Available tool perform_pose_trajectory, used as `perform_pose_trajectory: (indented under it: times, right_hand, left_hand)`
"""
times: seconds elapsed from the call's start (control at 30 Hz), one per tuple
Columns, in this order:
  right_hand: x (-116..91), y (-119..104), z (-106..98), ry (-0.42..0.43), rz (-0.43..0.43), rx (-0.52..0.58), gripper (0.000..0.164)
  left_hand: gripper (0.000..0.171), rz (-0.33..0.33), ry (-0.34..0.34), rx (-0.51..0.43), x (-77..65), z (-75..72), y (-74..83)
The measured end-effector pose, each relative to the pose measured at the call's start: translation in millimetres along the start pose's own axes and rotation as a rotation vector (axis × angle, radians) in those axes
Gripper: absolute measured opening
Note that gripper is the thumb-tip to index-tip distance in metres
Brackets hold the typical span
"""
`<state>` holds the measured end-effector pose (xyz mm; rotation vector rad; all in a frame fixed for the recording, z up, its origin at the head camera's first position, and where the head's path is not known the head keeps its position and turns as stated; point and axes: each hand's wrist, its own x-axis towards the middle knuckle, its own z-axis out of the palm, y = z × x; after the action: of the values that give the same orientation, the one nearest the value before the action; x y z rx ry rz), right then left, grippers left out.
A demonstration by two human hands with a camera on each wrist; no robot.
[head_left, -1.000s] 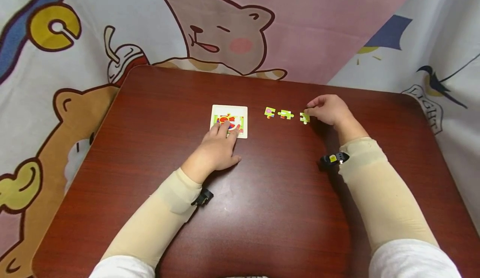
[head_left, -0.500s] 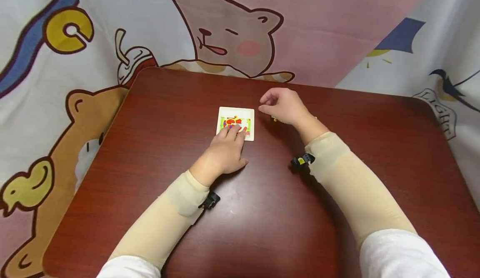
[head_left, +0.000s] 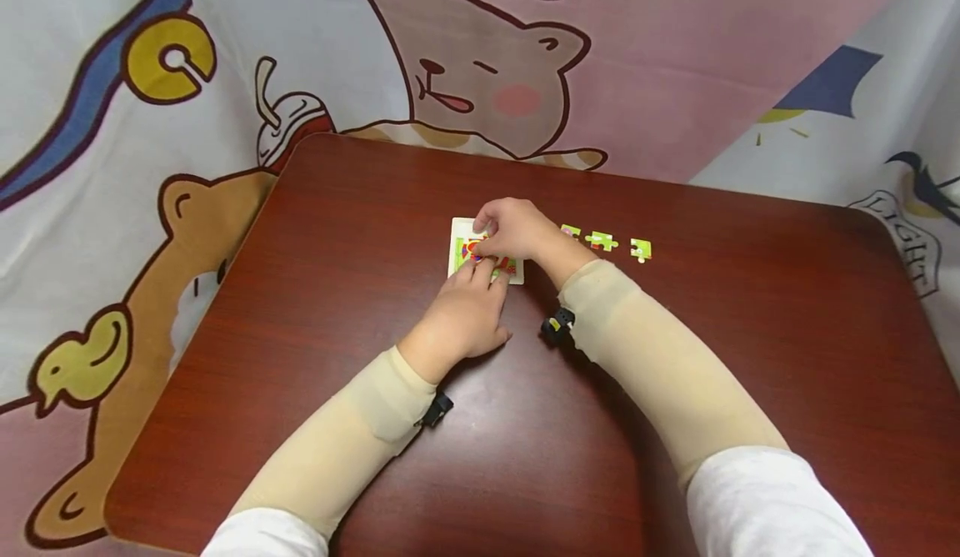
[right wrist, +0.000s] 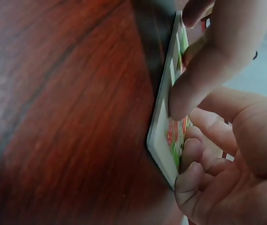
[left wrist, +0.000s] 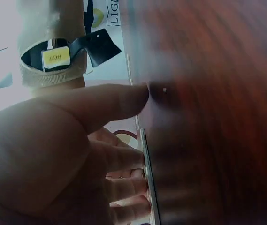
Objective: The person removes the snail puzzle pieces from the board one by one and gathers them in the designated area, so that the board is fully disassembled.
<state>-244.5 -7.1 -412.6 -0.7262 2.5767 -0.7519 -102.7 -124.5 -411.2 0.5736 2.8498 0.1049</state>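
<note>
A small square picture puzzle with a white border [head_left: 458, 228] lies on the table, its bright picture partly covered by both hands. My left hand [head_left: 468, 315] rests on its near side, fingers stretched out over the picture; in the left wrist view the fingertips [left wrist: 132, 187] meet the thin board [left wrist: 151, 187]. From the right, my right hand [head_left: 520, 230] bends over the upper part, thumb and index finger apart above it. The right wrist view has curled fingers [right wrist: 189, 180] at the board's edge [right wrist: 159, 147]. Whatever lies beneath the fingertips is hidden.
To the right of the board, three loose green puzzle pieces lie in a row: one [head_left: 572, 230] partly behind the right wrist, another [head_left: 602, 241], and the farthest [head_left: 641, 248]. A cartoon-printed cloth [head_left: 645, 65] hangs behind the brown table [head_left: 720, 315].
My right hand has left the farthest loose piece, swung left past the row and come over the puzzle board. My left hand has stayed on the board. The head view has shifted slightly.
</note>
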Motion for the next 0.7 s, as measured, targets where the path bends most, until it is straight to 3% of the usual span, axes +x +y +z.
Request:
perform_pose_trajectory:
  times: [0.4,0.7]
  right_hand:
    - [-0.3,-15.6,-4.5,-0.045,0.010,-0.130,0.025]
    - [2.2,-18.5,-3.8,-0.069,0.027,-0.134,0.022]
  left_hand:
    - [0.069,-0.022,0.003,-0.030,-2.4,-5.0,10.7]
    - [0.075,-0.050,-0.015,-0.035,-0.1,-4.1,12.7]
